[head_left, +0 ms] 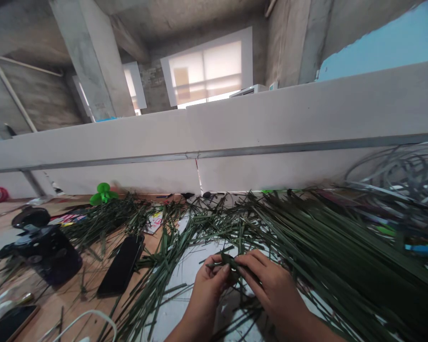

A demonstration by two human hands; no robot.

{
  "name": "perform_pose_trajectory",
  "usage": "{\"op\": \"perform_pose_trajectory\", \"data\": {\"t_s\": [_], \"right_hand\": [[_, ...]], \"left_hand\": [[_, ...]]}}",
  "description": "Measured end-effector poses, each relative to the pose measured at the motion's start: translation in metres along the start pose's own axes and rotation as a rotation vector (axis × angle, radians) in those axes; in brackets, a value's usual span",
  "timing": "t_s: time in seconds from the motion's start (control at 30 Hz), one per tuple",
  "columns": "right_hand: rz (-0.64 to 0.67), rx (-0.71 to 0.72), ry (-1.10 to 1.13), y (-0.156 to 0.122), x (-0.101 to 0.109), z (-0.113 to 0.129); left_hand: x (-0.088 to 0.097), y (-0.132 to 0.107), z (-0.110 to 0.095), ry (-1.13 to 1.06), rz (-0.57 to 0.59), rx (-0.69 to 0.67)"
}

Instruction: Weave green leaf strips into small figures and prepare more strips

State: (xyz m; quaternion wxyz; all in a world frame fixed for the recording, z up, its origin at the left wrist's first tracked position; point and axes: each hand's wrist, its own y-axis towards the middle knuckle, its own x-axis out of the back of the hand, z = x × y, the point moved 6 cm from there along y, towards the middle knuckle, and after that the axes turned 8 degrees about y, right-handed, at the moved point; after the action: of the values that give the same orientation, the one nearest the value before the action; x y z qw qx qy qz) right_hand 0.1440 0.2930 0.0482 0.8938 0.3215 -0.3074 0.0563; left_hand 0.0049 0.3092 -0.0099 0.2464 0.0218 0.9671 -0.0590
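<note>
Narrow dark green strips (229,260) are held bunched, partly hidden.

Readable text: none can be made out
Card (155,222): on the left, beyond the phone (120,267); pinkish-red marks on white, too small and blurred to read
Sheet (68,218): far left, beyond the cup (55,260); pink, yellow and white print, partly covered by green strips (105,216), wording unclear
Cup: pale specks on its dark side, illegible
</note>
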Motion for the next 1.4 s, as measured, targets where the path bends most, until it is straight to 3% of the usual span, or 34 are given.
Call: {"op": "perform_pose_trajectory", "data": {"t_s": [0.9, 1.4], "right_hand": [[-0.015, -0.071, 0.169, -0.0014, -0.0002, -0.0024], [-0.028, 0.013, 0.011, -0.0041, -0.0012, -0.0004]], "left_hand": [[-0.0041, -0.0005, 0.0011, -0.091, 0.054, 0.006], [-0.0021, 0.0029, 0.0052, -0.12, 0.075, -0.005]]}}
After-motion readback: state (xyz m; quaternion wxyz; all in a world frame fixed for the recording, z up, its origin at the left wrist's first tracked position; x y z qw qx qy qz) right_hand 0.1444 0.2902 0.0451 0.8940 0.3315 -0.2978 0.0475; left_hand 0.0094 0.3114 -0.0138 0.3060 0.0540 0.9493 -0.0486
